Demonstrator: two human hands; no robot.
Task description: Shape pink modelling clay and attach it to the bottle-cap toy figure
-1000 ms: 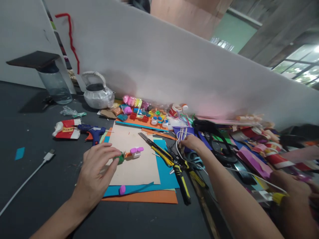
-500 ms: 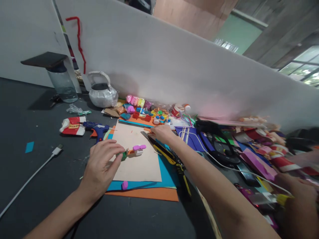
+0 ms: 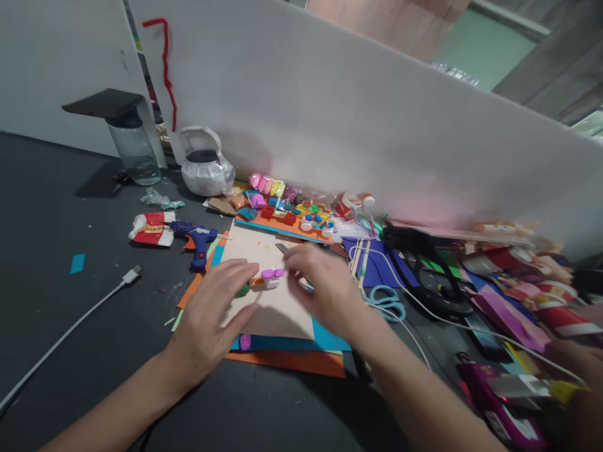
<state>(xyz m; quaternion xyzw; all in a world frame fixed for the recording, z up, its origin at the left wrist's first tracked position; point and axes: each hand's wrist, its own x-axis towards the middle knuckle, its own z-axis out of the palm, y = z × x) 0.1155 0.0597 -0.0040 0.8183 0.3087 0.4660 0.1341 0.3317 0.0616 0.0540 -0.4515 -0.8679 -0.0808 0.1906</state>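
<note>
A small clay figure in green, orange, white and pink [image 3: 271, 279] lies on a cream sheet of paper [image 3: 277, 317]. My left hand [image 3: 214, 317] is open beside its green end, thumb and fingers apart; its fingers partly cover the green part. Over the right side of the sheet is my right hand [image 3: 327, 282], its fingers curled together close to the pink pieces. Whatever its fingertips hold is hidden. A lump of pink clay [image 3: 245, 342] sits on the blue sheet below. The grey blade of a cutter [image 3: 281, 248] shows behind my right hand.
On the left are a blue glue gun [image 3: 195, 238], a white cable [image 3: 70, 333] and a silver kettle [image 3: 207, 172]. Clay pieces on orange sheets [image 3: 249, 220] line the back. Blue-handled scissors [image 3: 387, 302] lie right. Another person's hand [image 3: 577, 358] is at the far right.
My right hand has drawn back from the far edge of the paper toward the clay figure. My left hand's fingers remain by its green end. The view has shifted slightly.
</note>
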